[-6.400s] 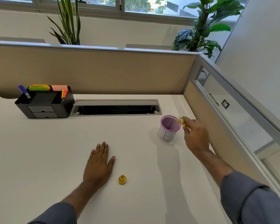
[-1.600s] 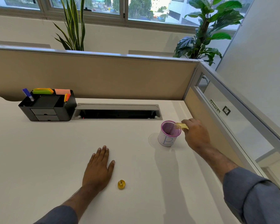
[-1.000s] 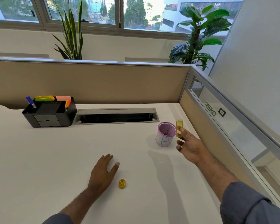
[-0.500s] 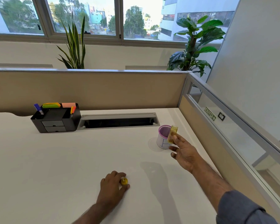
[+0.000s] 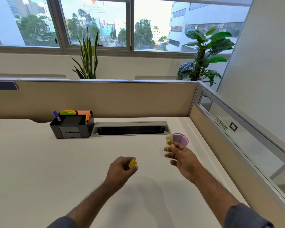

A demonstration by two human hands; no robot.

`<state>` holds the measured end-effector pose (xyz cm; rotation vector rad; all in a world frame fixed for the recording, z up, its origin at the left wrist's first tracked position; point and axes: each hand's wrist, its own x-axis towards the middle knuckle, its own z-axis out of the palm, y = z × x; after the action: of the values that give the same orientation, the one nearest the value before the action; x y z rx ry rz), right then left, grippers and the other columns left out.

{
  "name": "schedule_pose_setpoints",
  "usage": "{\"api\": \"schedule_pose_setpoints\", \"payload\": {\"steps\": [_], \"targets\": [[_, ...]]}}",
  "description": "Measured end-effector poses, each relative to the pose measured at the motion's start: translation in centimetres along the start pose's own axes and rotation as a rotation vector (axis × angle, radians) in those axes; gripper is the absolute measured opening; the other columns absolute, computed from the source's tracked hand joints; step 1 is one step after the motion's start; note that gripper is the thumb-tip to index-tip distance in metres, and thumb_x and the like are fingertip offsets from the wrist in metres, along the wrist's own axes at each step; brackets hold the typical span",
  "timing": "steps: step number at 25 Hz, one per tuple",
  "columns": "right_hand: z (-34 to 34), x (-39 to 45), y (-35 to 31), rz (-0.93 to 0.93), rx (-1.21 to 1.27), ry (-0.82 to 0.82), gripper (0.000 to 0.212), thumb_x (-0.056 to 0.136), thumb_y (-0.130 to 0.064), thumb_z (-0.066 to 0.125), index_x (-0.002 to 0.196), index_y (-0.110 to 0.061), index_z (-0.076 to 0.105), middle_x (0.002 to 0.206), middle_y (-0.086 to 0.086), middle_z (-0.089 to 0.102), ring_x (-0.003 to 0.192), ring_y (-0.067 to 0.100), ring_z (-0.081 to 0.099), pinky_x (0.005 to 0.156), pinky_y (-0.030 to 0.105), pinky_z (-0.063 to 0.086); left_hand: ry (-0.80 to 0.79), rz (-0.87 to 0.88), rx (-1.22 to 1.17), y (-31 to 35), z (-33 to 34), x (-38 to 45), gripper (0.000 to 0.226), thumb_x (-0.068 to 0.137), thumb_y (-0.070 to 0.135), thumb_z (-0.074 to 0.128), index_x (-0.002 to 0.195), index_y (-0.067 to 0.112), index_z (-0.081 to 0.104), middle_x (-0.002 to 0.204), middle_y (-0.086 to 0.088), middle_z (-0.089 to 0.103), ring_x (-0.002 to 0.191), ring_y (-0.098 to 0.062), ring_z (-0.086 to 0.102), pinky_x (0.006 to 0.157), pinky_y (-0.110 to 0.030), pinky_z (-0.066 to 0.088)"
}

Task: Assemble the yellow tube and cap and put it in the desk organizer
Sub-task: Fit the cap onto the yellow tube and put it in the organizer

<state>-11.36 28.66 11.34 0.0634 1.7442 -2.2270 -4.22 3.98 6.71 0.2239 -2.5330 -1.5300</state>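
Observation:
My right hand [image 5: 183,159] holds a small clear yellow tube [image 5: 169,143] upright between thumb and fingers, above the desk and in front of the purple cup. My left hand [image 5: 120,171] is raised off the desk and pinches the yellow cap [image 5: 132,163] at its fingertips. The two hands are apart, the cap lower and to the left of the tube. The black desk organizer [image 5: 72,126] stands at the back left of the desk, with a blue marker, coloured sticky notes and an orange pen in its slots.
A purple-rimmed cup [image 5: 181,139] stands behind my right hand. A grey cable tray opening [image 5: 130,129] runs along the desk's back. Beige partition walls [image 5: 105,99] close the back and right sides. The white desk [image 5: 39,170] spreads to the left.
My left hand picked the yellow cap up off the desk and lifted it. My right hand drew the tube away from the cup toward the middle, holding it upright.

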Motion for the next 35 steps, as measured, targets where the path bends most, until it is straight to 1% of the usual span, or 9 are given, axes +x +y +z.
{"api": "schedule_pose_setpoints", "payload": {"steps": [4,7,11,13,18,22,27,30,35], "targets": [[2.8,-0.9,-0.1,-0.076,-0.137,-0.079,0.020,0.095,-0.016,0.058,0.111,-0.011,0.069,0.088,0.012,0.066,0.074,0.021,0.061,0.060,0.030,0.049,-0.042,0.100,0.022,3.2,-2.7,1.0,0.034,0.081,0.022,0.077,0.114,0.019,0.071,0.103,0.007,0.065,0.085,-0.005,0.066,0.075,-0.013,0.053],[4.8,-1.5,-0.2,-0.128,-0.230,-0.121,0.019,0.095,-0.016,0.059,0.110,-0.013,0.070,0.081,0.012,0.065,0.070,0.022,0.060,0.060,0.030,0.051,-0.047,0.116,0.023,4.7,-4.2,1.2,0.044,0.081,0.022,0.078,0.123,0.019,0.064,0.099,0.002,0.066,0.086,-0.015,0.067,0.078,-0.022,0.058],[6.8,-2.0,-0.4,-0.172,-0.294,-0.142,0.011,0.093,-0.019,0.063,0.101,-0.014,0.069,0.078,0.013,0.065,0.067,0.023,0.060,0.060,0.032,0.052,0.023,0.090,-0.071,5.3,-5.5,1.3,0.033,0.073,0.021,0.085,0.098,0.018,0.063,0.085,-0.002,0.071,0.076,-0.021,0.070,0.069,-0.028,0.062],[7.6,-2.1,-0.6,-0.194,-0.306,-0.136,0.011,0.092,-0.019,0.063,0.099,-0.014,0.070,0.077,0.011,0.065,0.067,0.023,0.060,0.059,0.030,0.053,0.009,0.093,-0.128,5.2,-5.9,1.2,0.028,0.072,0.019,0.085,0.094,0.019,0.069,0.084,-0.004,0.074,0.076,-0.022,0.071,0.067,-0.026,0.061],[8.8,-2.2,-0.8,-0.215,-0.334,-0.097,0.011,0.092,-0.019,0.064,0.097,-0.015,0.073,0.076,0.011,0.066,0.066,0.022,0.060,0.059,0.028,0.053,-0.063,0.148,-0.180,5.1,-6.9,0.7,0.031,0.077,0.017,0.081,0.105,0.029,0.074,0.092,-0.003,0.074,0.080,-0.016,0.072,0.072,-0.024,0.061],[9.6,-2.3,-0.7,-0.210,-0.347,-0.114,0.011,0.090,-0.019,0.066,0.096,-0.015,0.075,0.075,0.009,0.067,0.065,0.020,0.061,0.059,0.027,0.055,-0.096,0.157,-0.161,4.9,-7.3,0.5,0.033,0.082,0.015,0.077,0.113,0.023,0.072,0.094,-0.001,0.074,0.080,-0.012,0.069,0.070,-0.019,0.058],[10.7,-2.3,-0.8,-0.228,-0.384,-0.135,0.010,0.088,-0.019,0.069,0.096,-0.019,0.074,0.080,0.009,0.070,0.069,0.020,0.064,0.064,0.026,0.057,-0.136,0.108,-0.182,4.3,-8.3,0.5,0.030,0.088,0.015,0.069,0.118,0.013,0.070,0.084,0.005,0.075,0.074,-0.004,0.070,0.066,-0.013,0.055],[11.4,-2.4,-0.8,-0.248,-0.398,-0.149,0.012,0.087,-0.016,0.070,0.097,-0.020,0.074,0.087,0.012,0.071,0.073,0.022,0.065,0.067,0.027,0.057,-0.136,0.103,-0.189,4.0,-8.8,0.4,0.026,0.090,0.019,0.065,0.115,0.013,0.071,0.076,0.004,0.074,0.068,-0.004,0.069,0.063,-0.013,0.054],[12.8,-2.5,-0.7,-0.245,-0.393,-0.177,0.016,0.085,-0.009,0.071,0.096,-0.020,0.074,0.091,0.012,0.070,0.081,0.025,0.064,0.071,0.026,0.058,-0.161,0.081,-0.222,3.0,-9.9,0.6,0.024,0.094,0.021,0.059,0.113,0.014,0.072,0.077,0.002,0.073,0.068,-0.007,0.069,0.065,-0.018,0.057]]}}
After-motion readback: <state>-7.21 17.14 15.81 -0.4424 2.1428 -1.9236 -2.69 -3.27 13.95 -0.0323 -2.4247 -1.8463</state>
